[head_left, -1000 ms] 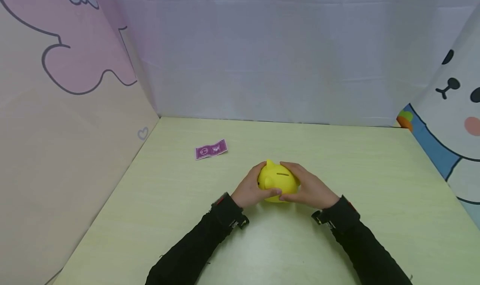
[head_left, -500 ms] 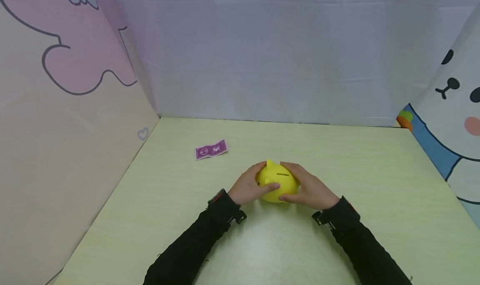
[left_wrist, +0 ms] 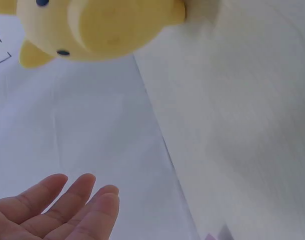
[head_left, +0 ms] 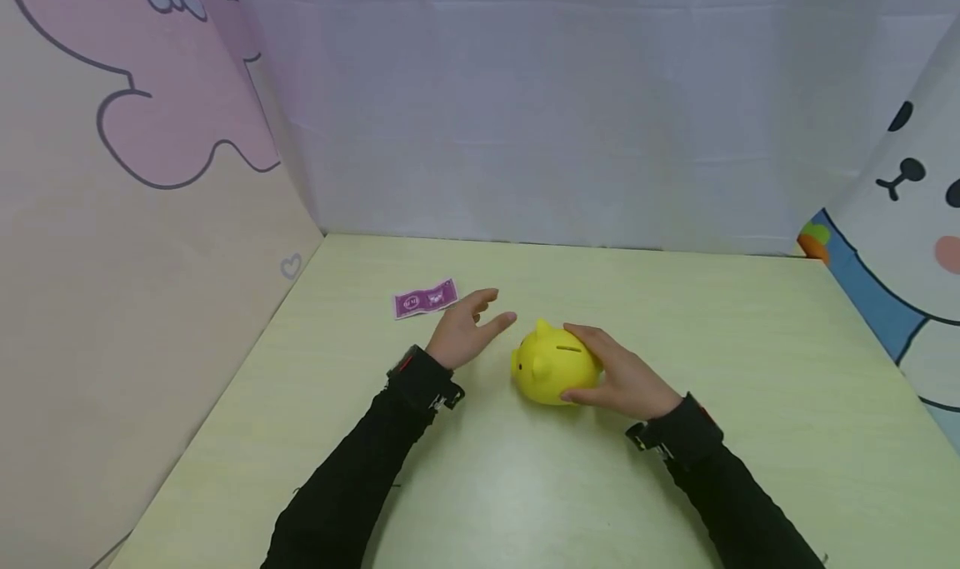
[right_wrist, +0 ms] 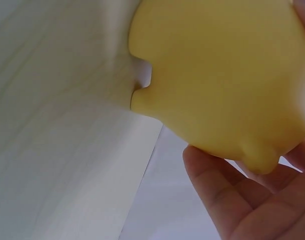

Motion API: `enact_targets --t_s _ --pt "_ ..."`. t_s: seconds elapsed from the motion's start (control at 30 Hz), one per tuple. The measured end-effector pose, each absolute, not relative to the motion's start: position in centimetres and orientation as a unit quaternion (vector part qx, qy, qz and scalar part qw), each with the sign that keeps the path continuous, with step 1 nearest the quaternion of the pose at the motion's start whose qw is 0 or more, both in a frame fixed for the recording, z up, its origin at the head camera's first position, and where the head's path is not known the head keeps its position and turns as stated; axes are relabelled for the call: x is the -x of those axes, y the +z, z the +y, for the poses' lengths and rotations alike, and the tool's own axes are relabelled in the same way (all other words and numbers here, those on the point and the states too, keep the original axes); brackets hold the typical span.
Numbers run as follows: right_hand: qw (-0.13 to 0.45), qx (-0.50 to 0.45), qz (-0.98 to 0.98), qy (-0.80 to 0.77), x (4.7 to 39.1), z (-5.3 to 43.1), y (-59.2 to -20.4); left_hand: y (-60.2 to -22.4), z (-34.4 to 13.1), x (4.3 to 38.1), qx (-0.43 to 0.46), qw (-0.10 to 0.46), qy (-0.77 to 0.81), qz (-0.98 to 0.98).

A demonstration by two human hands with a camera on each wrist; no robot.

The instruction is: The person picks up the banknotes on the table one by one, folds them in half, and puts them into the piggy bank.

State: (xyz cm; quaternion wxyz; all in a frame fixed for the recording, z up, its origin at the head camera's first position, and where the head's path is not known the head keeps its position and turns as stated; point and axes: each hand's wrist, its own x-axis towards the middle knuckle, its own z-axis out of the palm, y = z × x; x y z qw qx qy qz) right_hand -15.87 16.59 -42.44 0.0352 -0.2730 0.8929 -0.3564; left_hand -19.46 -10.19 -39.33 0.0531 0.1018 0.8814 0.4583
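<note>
A yellow piggy bank [head_left: 551, 373] stands on the table with its coin slot upward and its snout to the left. My right hand [head_left: 622, 377] grips its right end, thumb at the front and fingers over the back. In the right wrist view, fingers [right_wrist: 217, 185] curve round the bank's tail end [right_wrist: 217, 90]. My left hand [head_left: 461, 333] is off the bank, fingers relaxed and thumb apart, holding nothing. It hovers just right of a purple play banknote [head_left: 425, 300] lying on the table. The left wrist view shows the bank's snout [left_wrist: 117, 25] beyond the loose fingers [left_wrist: 82, 210].
The pale wooden table [head_left: 675, 302] meets a white sheet [head_left: 525, 119] at its back edge. A pink cartoon panel [head_left: 180, 111] rises on the left, and a panel with a white cartoon animal [head_left: 900, 244] borders the right.
My left hand has let go of the piggy bank and moved left and away from me, toward the banknote. The right hand keeps its grip, and the bank stays in place.
</note>
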Motion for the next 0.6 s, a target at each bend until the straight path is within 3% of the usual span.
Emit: enact_targets --t_s 0.6 --pt "0.036 0.278 0.890 -0.359 15.8 16.7 -42.5 -36.7 -16.4 24.0 -0.019 0.041 0.384 0.922"
